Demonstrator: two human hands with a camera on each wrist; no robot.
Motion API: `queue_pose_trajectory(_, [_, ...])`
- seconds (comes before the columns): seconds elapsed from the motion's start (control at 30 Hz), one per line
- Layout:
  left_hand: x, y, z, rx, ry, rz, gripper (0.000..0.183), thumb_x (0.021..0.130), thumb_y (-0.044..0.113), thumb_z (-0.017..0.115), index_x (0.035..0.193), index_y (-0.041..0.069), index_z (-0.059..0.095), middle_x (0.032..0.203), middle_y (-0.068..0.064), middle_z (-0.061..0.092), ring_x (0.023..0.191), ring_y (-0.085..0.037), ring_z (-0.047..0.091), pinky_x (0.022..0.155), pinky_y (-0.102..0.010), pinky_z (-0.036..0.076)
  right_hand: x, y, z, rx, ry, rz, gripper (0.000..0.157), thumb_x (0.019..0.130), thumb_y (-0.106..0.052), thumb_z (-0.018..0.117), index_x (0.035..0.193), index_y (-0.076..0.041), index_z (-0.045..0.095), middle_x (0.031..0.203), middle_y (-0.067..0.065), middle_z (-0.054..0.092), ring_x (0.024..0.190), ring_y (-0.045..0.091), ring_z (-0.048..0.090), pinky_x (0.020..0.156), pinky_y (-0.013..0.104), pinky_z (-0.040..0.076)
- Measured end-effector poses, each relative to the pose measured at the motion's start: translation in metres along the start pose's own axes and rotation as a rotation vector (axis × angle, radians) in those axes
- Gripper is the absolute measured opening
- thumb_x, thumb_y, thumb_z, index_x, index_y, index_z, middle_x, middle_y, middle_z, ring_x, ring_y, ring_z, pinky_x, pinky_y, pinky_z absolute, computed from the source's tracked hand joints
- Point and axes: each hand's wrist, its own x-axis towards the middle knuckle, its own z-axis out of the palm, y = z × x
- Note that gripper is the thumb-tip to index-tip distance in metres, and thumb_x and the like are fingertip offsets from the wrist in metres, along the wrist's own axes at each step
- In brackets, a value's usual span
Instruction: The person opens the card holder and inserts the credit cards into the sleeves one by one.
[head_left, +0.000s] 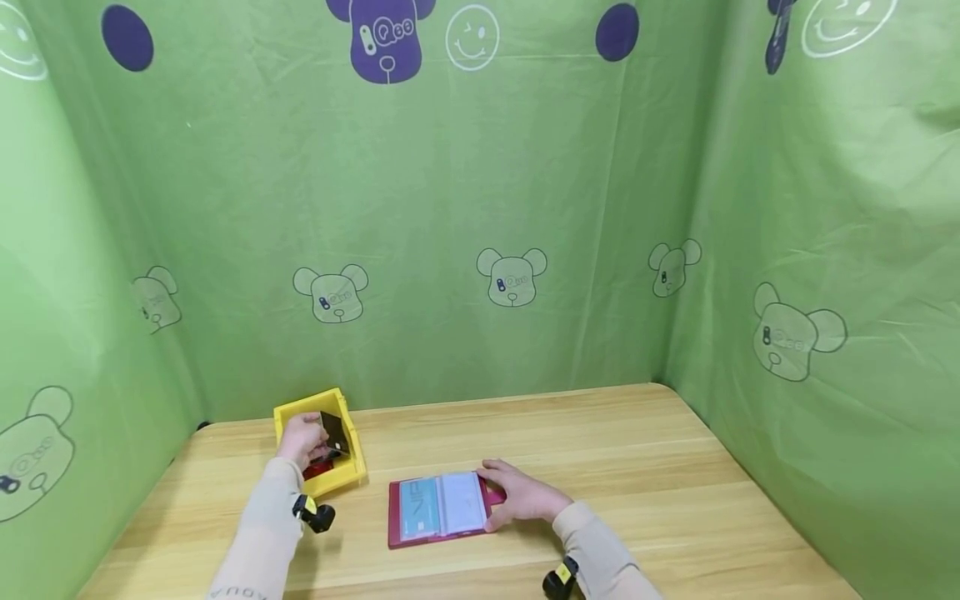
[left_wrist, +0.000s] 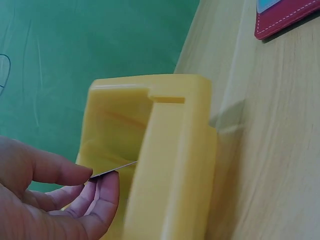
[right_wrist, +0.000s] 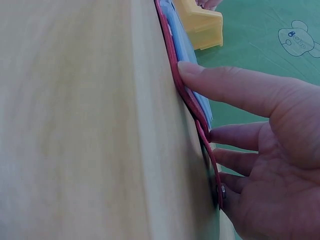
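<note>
My left hand [head_left: 302, 439] reaches into a yellow bin [head_left: 347, 475] and pinches a black card [head_left: 334, 433] between thumb and fingers. Edge-on in the left wrist view, the card [left_wrist: 116, 168] shows as a thin line, its far end hidden behind the bin wall. On the table lies an open magenta card holder [head_left: 394, 517] with clear sleeves, a blue card marked VIP [head_left: 420, 510] in the left one. My right hand [head_left: 527, 496] rests at the holder's right edge, fingers spread. Its thumb touches the edge, and the other fingers lie by the snap strap [right_wrist: 215, 167].
Something red [head_left: 318, 469] lies in the bin beneath the black card. The wooden table [head_left: 600, 450] is bordered by green curtains [head_left: 420, 333] at the back and both sides. The bin stands at the table's back left, left of the card holder.
</note>
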Motion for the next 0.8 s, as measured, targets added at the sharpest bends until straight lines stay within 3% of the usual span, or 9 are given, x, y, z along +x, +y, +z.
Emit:
queue_pose_trajectory(0.2, [-0.003, 0.008, -0.006, 0.072, 0.018, 0.021, 0.065, 0.084, -0.013, 0.044, 0.147, -0.012, 0.025, 0.106, -0.020, 0.044, 0.080, -0.018, 0.050, 0.073, -0.028, 0.056, -0.001, -0.002, -0.001, 0.004, -0.001, -0.005, 0.093, 0.067, -0.022, 0.082, 0.146, 0.001, 0.038, 0.158, 0.021, 0.025, 0.145, 0.046, 0.021, 0.116, 0.065, 0.022])
queue_pose_trajectory(0.3, [-0.003, 0.010, -0.008, 0.090, 0.011, 0.034, 0.067, 0.083, -0.013, 0.043, 0.147, -0.011, 0.025, 0.107, -0.022, 0.045, 0.071, -0.014, 0.048, 0.067, -0.024, 0.055, 0.000, -0.001, -0.001, 0.005, -0.001, -0.002, 0.093, 0.067, -0.022, 0.082, 0.146, 0.001, 0.038, 0.158, 0.021, 0.025, 0.146, 0.045, 0.021, 0.117, 0.065, 0.021])
queue_pose_trajectory(0.47, [-0.005, 0.014, -0.014, 0.126, -0.006, 0.045, 0.068, 0.083, -0.011, 0.042, 0.149, -0.007, 0.025, 0.123, -0.031, 0.046, 0.058, -0.010, 0.042, 0.053, -0.020, 0.044, 0.001, 0.000, -0.001, 0.001, -0.001, 0.004, 0.094, 0.067, -0.023, 0.082, 0.147, 0.000, 0.038, 0.158, 0.021, 0.025, 0.146, 0.045, 0.021, 0.117, 0.065, 0.021])
queue_pose_trajectory(0.63, [-0.013, 0.020, -0.018, 0.118, -0.015, 0.069, 0.069, 0.082, -0.013, 0.043, 0.148, -0.008, 0.024, 0.130, -0.037, 0.044, 0.078, -0.016, 0.057, 0.069, -0.026, 0.057, 0.001, 0.001, 0.000, -0.002, -0.003, 0.012, 0.094, 0.068, -0.024, 0.081, 0.147, -0.001, 0.038, 0.159, 0.020, 0.024, 0.146, 0.045, 0.020, 0.117, 0.065, 0.021])
queue_pose_trajectory(0.8, [-0.023, 0.027, -0.020, 0.046, -0.048, 0.088, 0.071, 0.082, -0.015, 0.042, 0.149, -0.008, 0.019, 0.138, -0.037, 0.039, 0.089, -0.020, 0.060, 0.078, -0.030, 0.059, 0.001, 0.001, 0.000, 0.009, -0.007, 0.017, 0.093, 0.068, -0.024, 0.081, 0.147, -0.002, 0.038, 0.159, 0.020, 0.025, 0.146, 0.045, 0.020, 0.117, 0.065, 0.021])
